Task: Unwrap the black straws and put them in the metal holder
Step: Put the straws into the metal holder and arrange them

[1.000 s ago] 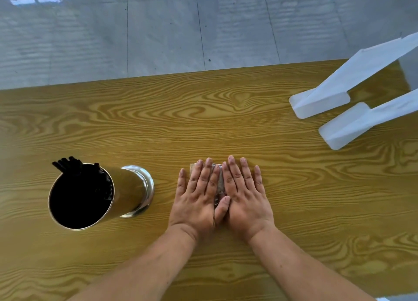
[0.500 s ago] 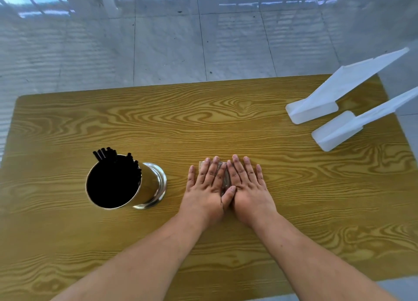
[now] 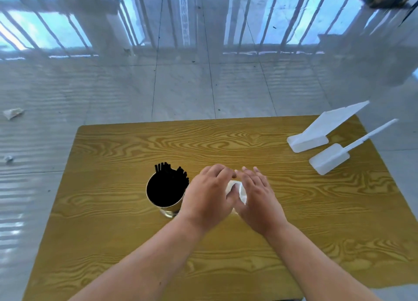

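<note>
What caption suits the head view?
Both hands, left hand and right hand, gather a crumpled white wrapper beside the cylindrical metal holder of black straws.

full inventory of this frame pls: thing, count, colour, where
metal holder: 1, shiny gold-toned metal, upright on the table left of the hands
black straws: a bundle, count unclear, black, standing in the holder with tips above the far rim
white wrapper: 1 crumpled piece, white, between the two hands
white stands: 2, white, far right part of the table, side by side
table: 1, yellow wood grain, fills the lower frame
floor scraps: 2 small pale bits, on the grey tiled floor at far left
left hand: 1, beside the holder, on the wrapper
right hand: 1, on the wrapper's other side
</note>
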Tool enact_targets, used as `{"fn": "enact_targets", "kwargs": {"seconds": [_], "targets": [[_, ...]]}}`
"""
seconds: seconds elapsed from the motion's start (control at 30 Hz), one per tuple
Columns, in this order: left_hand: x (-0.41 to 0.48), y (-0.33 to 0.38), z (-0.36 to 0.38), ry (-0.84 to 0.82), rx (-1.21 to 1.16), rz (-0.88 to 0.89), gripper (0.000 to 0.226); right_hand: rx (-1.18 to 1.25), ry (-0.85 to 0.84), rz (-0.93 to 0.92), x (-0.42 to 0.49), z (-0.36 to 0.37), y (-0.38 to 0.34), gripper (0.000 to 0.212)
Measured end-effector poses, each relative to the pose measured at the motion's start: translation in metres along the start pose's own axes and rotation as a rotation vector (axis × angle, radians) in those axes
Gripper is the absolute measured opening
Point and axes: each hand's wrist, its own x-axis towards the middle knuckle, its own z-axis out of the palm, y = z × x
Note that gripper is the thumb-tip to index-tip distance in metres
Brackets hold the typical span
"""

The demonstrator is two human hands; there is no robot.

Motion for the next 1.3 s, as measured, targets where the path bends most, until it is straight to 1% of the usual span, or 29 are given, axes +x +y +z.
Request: {"fn": "enact_targets", "kwargs": {"seconds": [0.07, 0.17, 0.23, 0.3, 0.37, 0.43, 0.5, 0.57, 0.6, 0.67, 0.7, 0.77, 0.8, 0.87, 0.93, 1.03, 1.2, 1.3], "targets": [[-0.001, -0.009, -0.019, 0.083, 0.011, 0.023, 0.023, 0.024, 0.028, -0.034, -0.001, -0.004, -0.023, 0.063], [-0.005, -0.033, -0.043, 0.18, 0.046, -0.005, 0.03, 0.073, 0.048, -0.085, 0.003, -0.007, -0.058, 0.059], [-0.009, -0.051, -0.057, 0.215, 0.071, -0.069, 0.039, 0.134, 0.032, -0.094, 0.006, -0.009, -0.08, 0.056], [-0.013, -0.07, -0.069, 0.222, 0.046, -0.2, 0.051, 0.194, -0.003, -0.082, 0.009, -0.008, -0.099, 0.056], [-0.016, -0.086, -0.078, 0.172, -0.021, -0.395, 0.068, 0.242, -0.061, -0.044, 0.012, -0.005, -0.113, 0.059], [-0.019, -0.101, -0.084, 0.056, -0.047, -0.55, 0.088, 0.26, -0.112, -0.007, 0.015, -0.002, -0.125, 0.066], [-0.02, -0.112, -0.087, -0.101, -0.073, -0.628, 0.103, 0.26, -0.149, 0.026, 0.018, 0.003, -0.133, 0.07], [-0.019, -0.121, -0.086, -0.242, -0.16, -0.654, 0.108, 0.268, -0.164, 0.054, 0.022, 0.006, -0.14, 0.065], [-0.019, -0.124, -0.087, -0.289, -0.197, -0.649, 0.106, 0.282, -0.159, 0.058, 0.025, 0.008, -0.142, 0.057], [-0.018, -0.127, -0.088, -0.326, -0.208, -0.601, 0.092, 0.313, -0.132, 0.055, 0.029, 0.01, -0.144, 0.04], [-0.018, -0.127, -0.088, -0.326, -0.204, -0.572, 0.08, 0.32, -0.117, 0.049, 0.03, 0.012, -0.145, 0.035], [-0.019, -0.124, -0.09, -0.319, -0.2, -0.533, 0.045, 0.319, -0.108, 0.031, 0.031, 0.014, -0.148, 0.03], [-0.019, -0.123, -0.091, -0.313, -0.181, -0.52, 0.032, 0.319, -0.111, 0.021, 0.031, 0.015, -0.15, 0.028], [-0.021, -0.121, -0.093, -0.296, -0.102, -0.478, 0.017, 0.322, -0.104, 0.003, 0.031, 0.017, -0.153, 0.024], [-0.022, -0.12, -0.096, -0.268, -0.018, -0.42, 0.011, 0.318, -0.086, 0.001, 0.03, 0.017, -0.154, 0.019], [-0.022, -0.121, -0.102, -0.237, 0.054, -0.356, 0.016, 0.294, -0.075, 0.018, 0.029, 0.013, -0.151, 0.018], [-0.018, -0.119, -0.114, -0.208, 0.101, -0.272, 0.016, 0.25, -0.102, 0.033, 0.026, 0.01, -0.148, 0.016], [-0.012, -0.114, -0.129, -0.192, 0.117, -0.241, 0.017, 0.243, -0.084, 0.025, 0.024, 0.007, -0.146, 0.014]]}}
